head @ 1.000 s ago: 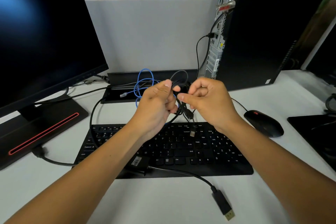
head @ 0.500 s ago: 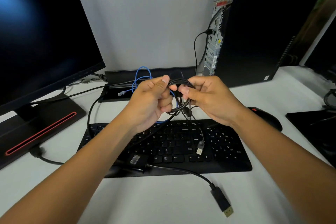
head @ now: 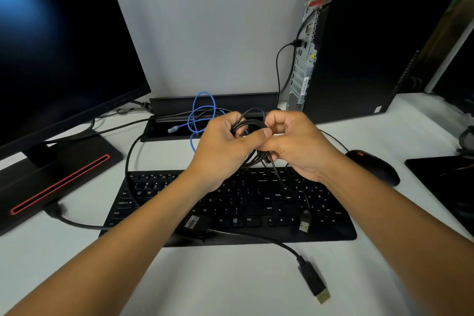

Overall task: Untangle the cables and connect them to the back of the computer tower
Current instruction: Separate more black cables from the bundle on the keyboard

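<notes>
A tangle of black cables [head: 250, 124] is held above the keyboard [head: 256, 202]. My left hand [head: 223, 147] grips the bundle, thumb across it. My right hand [head: 297, 143] pinches loops on the bundle's right side. A USB plug [head: 304, 223] hangs from the tangle down onto the keys. A blue network cable [head: 198, 113] loops behind my left hand, its clear plug [head: 174, 129] lying in the desk tray. A black display plug [head: 314, 282] lies on the desk in front. The computer tower [head: 359, 41] stands at the back right, its rear panel [head: 305, 59] facing left with one black cable plugged in.
A large monitor [head: 59, 41] on a black stand with a red stripe [head: 59, 182] fills the left. A black mouse [head: 372, 165] sits right of the keyboard. A black cable tray [head: 213, 105] runs along the grey partition. Another black device [head: 446, 185] lies at the right edge.
The USB plug has slipped lower and to the right, further out of the tangle. Both hands stay closed on the bundle, shifting their hold slightly.
</notes>
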